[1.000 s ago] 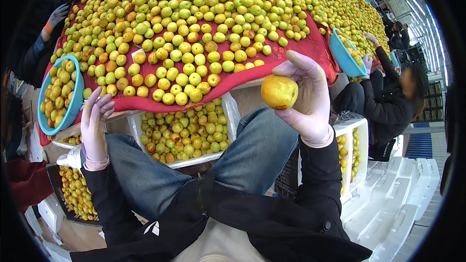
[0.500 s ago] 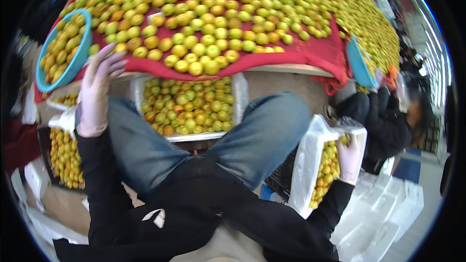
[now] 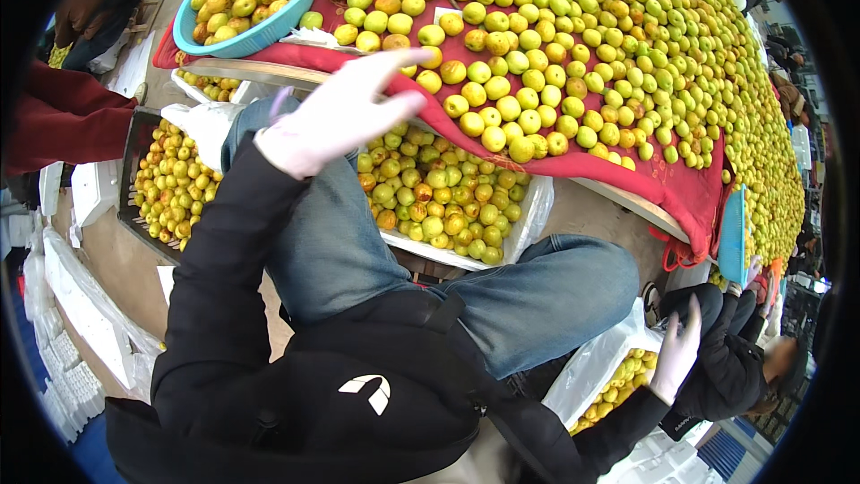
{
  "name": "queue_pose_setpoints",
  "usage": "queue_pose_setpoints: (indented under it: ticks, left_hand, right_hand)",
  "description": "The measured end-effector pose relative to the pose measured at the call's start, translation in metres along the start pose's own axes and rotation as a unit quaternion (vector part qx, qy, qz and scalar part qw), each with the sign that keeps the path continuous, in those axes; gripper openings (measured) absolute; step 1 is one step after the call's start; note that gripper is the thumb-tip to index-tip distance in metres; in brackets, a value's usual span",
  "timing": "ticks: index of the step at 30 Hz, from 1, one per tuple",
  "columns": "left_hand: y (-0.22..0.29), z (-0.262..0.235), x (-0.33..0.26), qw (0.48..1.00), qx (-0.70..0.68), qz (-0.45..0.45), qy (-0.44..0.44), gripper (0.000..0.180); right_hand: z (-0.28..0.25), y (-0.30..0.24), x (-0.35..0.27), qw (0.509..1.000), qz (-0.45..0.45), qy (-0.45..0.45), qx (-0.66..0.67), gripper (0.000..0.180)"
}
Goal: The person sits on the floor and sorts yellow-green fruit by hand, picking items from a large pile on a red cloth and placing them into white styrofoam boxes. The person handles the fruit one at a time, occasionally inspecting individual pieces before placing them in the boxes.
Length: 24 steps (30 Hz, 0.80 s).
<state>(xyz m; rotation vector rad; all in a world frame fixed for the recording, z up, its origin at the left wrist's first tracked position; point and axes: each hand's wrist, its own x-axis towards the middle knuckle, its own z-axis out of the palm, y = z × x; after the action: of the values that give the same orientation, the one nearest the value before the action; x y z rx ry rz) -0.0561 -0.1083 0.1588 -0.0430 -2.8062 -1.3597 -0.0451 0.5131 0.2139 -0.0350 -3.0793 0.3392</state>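
My left hand (image 3: 345, 116), in a pale thin glove, is held in front of the red cloth's (image 3: 618, 177) near edge, fingers stretched out and nothing in them. Round yellow-green fruit with reddish-brown patches, like jujubes (image 3: 511, 108), lies spread on that cloth. Below the edge, between my knees, a white lined box (image 3: 537, 215) is full of the same fruit. My right hand (image 3: 676, 354), gloved too, is raised with fingers apart beside a plastic-lined box (image 3: 573, 381) of fruit at my right. It holds nothing that I can see.
A blue basket (image 3: 193, 36) heaped with fruit stands at the table's left corner. Another blue basket (image 3: 733, 233) tilts at the right edge, near a seated person in dark clothes (image 3: 730, 367). A black crate (image 3: 134, 148) of fruit sits at my left. White foam boxes (image 3: 94, 193) stand beyond it.
The view has swung left. My left hand has come from beside the blue basket toward the right, across the cloth's edge. My right hand has lifted off the fruit in the right-hand box.
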Motion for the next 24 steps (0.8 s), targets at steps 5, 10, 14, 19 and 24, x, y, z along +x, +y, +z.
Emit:
queue_pose_setpoints:
  ticks: [5, 10, 14, 19, 24]
  left_hand:
    - [0.003, 0.03, 0.058, 0.956, 0.258, 0.11, -0.079, 0.064]
    - [-0.034, 0.031, 0.095, 0.932, 0.356, 0.014, -0.069, 0.067]
    - [-0.066, 0.025, 0.1, 0.949, 0.311, -0.01, -0.045, 0.065]
    - [-0.078, 0.02, 0.109, 0.967, 0.253, -0.005, 0.012, 0.06]
    - [-0.085, 0.018, 0.11, 0.966, 0.257, 0.013, 0.019, 0.061]
  right_hand:
    - [0.087, -0.19, 0.106, 0.932, -0.324, -0.098, 0.129, 0.057]
    - [0.2, -0.293, 0.169, 0.957, -0.284, -0.054, 0.004, 0.075]
    - [0.229, -0.323, 0.172, 0.95, -0.308, -0.036, -0.016, 0.078]
    - [0.226, -0.36, 0.139, 0.877, -0.455, -0.106, 0.116, 0.065]
    - [0.202, -0.338, 0.121, 0.838, -0.494, -0.156, 0.171, 0.05]
